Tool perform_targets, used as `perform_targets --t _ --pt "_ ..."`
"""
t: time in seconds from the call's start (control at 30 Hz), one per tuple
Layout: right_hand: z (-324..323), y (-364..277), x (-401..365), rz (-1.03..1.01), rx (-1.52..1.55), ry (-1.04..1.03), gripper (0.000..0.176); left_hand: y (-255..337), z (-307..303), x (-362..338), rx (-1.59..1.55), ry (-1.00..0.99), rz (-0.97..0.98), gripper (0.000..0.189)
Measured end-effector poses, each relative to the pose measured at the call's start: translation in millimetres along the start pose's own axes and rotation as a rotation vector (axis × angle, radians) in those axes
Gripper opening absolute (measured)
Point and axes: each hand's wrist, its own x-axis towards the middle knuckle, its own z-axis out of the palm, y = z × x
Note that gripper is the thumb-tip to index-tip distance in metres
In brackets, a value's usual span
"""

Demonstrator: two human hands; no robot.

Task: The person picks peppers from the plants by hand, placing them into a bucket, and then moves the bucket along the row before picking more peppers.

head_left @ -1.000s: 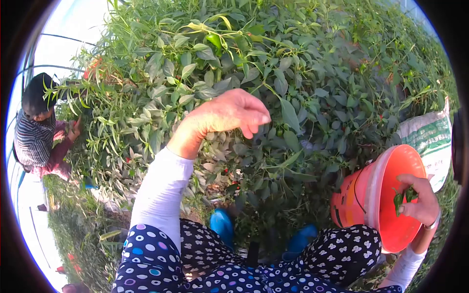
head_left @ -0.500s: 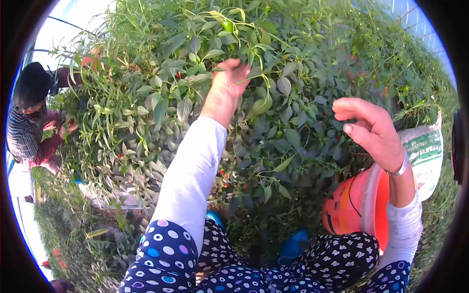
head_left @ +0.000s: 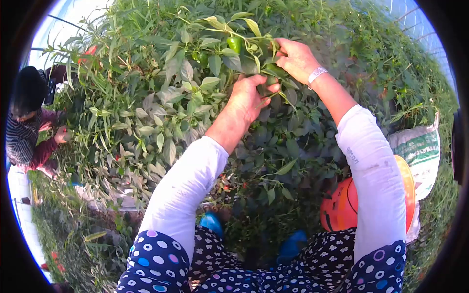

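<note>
My left hand (head_left: 246, 97) is closed around a leafy pepper branch (head_left: 254, 46), its thumb and fingers curled among the leaves. Just up and to the right, my right hand (head_left: 297, 61) pinches the same foliage, with its fingertips partly hidden by leaves. Exactly what lies under the fingers cannot be made out. A glossy green pepper (head_left: 234, 44) hangs on the branch just above my left hand. Another green pepper (head_left: 200, 58) shows among the leaves farther left.
A red-orange bucket (head_left: 337, 205) stands at the lower right, partly behind my right sleeve. Behind it is a white and green sack (head_left: 420, 151). Dense pepper plants (head_left: 185, 107) fill the middle. Another person (head_left: 24, 122) crouches at the left edge. My blue shoes (head_left: 211, 223) are below.
My right hand has moved from above the bucket up and left into the foliage, closing on it. My left hand has shifted slightly right and down and closed on the branch.
</note>
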Motion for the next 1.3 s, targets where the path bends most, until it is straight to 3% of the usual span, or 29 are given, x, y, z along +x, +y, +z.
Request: perform_targets --t 0.07,0.1,0.17,0.2,0.23,0.27,0.37,0.43,0.53,0.57,0.63,0.67,0.73,0.77,0.83,0.87,0.93,0.97,1.07,1.1,1.17,1.2,1.23,1.27,1.3 --pt "-6.4 5.5 5.8 0.027 -0.281 -0.187 0.032 8.5 1.5 -4.1 0.154 0.107 -0.054 0.028" --pt "-10.1 22.0 5.3 -0.028 0.018 -0.062 0.021 16.2 -1.2 -8.1 0.413 0.124 -0.087 0.033" --pt "-40.8 32.1 -0.4 0.284 0.194 0.063 0.017 28.1 -15.5 1.1 0.947 0.166 -0.132 0.045" --pt "-60.2 24.3 -9.3 0.451 0.267 0.106 0.022 35.2 -15.9 0.0 1.538 0.234 0.140 0.046" --pt "-72.2 27.4 -17.4 0.453 0.244 0.125 0.022 40.4 -19.0 -7.9 1.663 0.185 0.320 0.049" --pt "-82.4 33.7 -26.3 0.461 0.229 0.145 0.027 55.0 -8.5 -16.2 1.761 0.134 0.286 0.046" --pt "-97.1 49.2 -46.7 0.543 0.286 0.175 0.036 61.5 19.9 -17.6 1.637 0.054 0.487 0.033" --pt "-100.7 54.5 -62.7 0.572 0.455 0.104 0.047 42.2 32.1 -3.0 1.012 -0.005 0.687 0.027" --pt "-97.5 42.1 -80.4 0.483 0.439 0.024 0.041 5.7 57.1 12.0 0.857 -0.137 0.745 0.040" --pt "-92.2 57.1 -84.0 0.487 0.438 0.024 0.041 -3.2 66.9 8.0 0.873 -0.165 0.850 0.041" --pt "-77.0 98.0 -91.2 0.322 0.987 -0.019 0.028 -12.6 85.6 -1.8 0.855 -0.270 0.983 0.040" --pt "-78.6 95.8 -94.4 0.326 0.988 -0.016 0.028 -9.0 94.3 -10.8 0.746 -0.471 0.897 0.038" --pt "-87.5 91.8 -100.0 0.364 1.344 -0.081 0.025 -16.1 98.1 -6.1 0.793 -0.472 0.933 0.031" --pt "-96.8 80.4 -104.3 0.364 1.342 -0.075 0.025 -18.4 98.7 -4.8 0.791 -0.478 0.931 0.031" --pt "-124.6 34.6 -117.0 0.390 0.747 0.117 0.026 -21.8 95.6 -2.8 0.708 -0.431 0.665 0.025" --pt "-137.3 17.0 -120.7 0.396 0.447 0.204 0.027 -23.0 91.9 -0.5 0.708 -0.435 0.660 0.025" --pt "-158.5 -1.8 -122.1 0.327 0.469 0.194 0.026 -22.1 83.1 4.4 0.773 -0.447 0.592 0.030" --pt "-168.3 -6.4 -123.1 0.255 0.490 0.184 0.024 -15.2 94.1 -2.7 0.890 -0.412 0.926 0.033" --pt "-179.2 -29.8 -119.1 0.062 0.432 0.158 0.023 -27.1 94.0 7.6 0.812 -0.317 0.864 0.033" --pt "-177.0 -37.4 -119.3 0.058 0.454 0.140 0.023 -28.4 100.8 5.8 0.649 -0.431 0.926 0.031" --pt "-162.9 -46.1 -117.8 -0.033 0.256 -0.087 0.026 -25.5 100.1 1.4 0.839 -0.428 0.947 0.032" --pt "-155.4 -46.7 -121.0 -0.063 0.292 -0.101 0.026 -28.2 105.2 -0.3 0.785 -0.424 1.090 0.028" --pt "-151.5 -46.6 -128.1 -0.153 0.068 -0.117 0.027 -29.8 100.1 -3.1 0.991 -0.380 1.335 0.023" --pt "-145.1 -50.8 -131.0 -0.237 -0.162 -0.124 0.027 -24.9 112.0 -4.5 0.957 -0.356 1.268 0.021" --pt "-139.7 -55.8 -131.9 -0.250 -0.144 -0.127 0.027 -19.6 104.6 -11.0 0.901 -0.424 1.162 0.025"
